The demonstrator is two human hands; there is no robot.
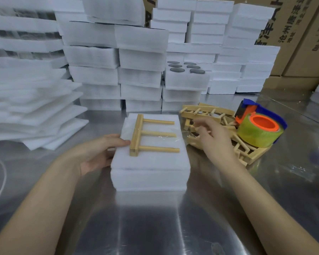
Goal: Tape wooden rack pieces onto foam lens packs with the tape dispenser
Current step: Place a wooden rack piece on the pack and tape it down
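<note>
Shiny metal table (pixel 155 227) fills the foreground, with both bare forearms reaching forward over it.

1. Foam pack (pixel 149 179): a white block, two layers thick, lies flat at the centre of the table, between the hands.
2. Wooden rack piece (pixel 136 135): it lies flat on top of the foam pack. Its bar runs along the pack's left side and three pegs point right. Clear tape (pixel 164 138) glints across the middle peg and the foam around it.
3. Left hand (pixel 98 153): it grips the pack's left edge. The thumb lies on top, touching the bar of the rack piece, and the fingers curl against the side.
4. Right hand (pixel 214 137): it hovers over a loose pile of rack pieces (pixel 250 153) just right of the pack. The fingers are loosely bent and slightly blurred, and nothing shows in their grasp.
5. Tape dispenser (pixel 260 129): blue and orange, loaded with a yellowish roll, it rests on the pile's far right side.

Behind the work area stand stacks of foam packs (pixel 140 57). One uncovered pack (pixel 184 78) shows dark round lenses (pixel 177 70) in its pockets. Thin foam sheets (pixel 35 111) are piled at the left, and cardboard boxes (pixel 302 34) stand at the rear right.
</note>
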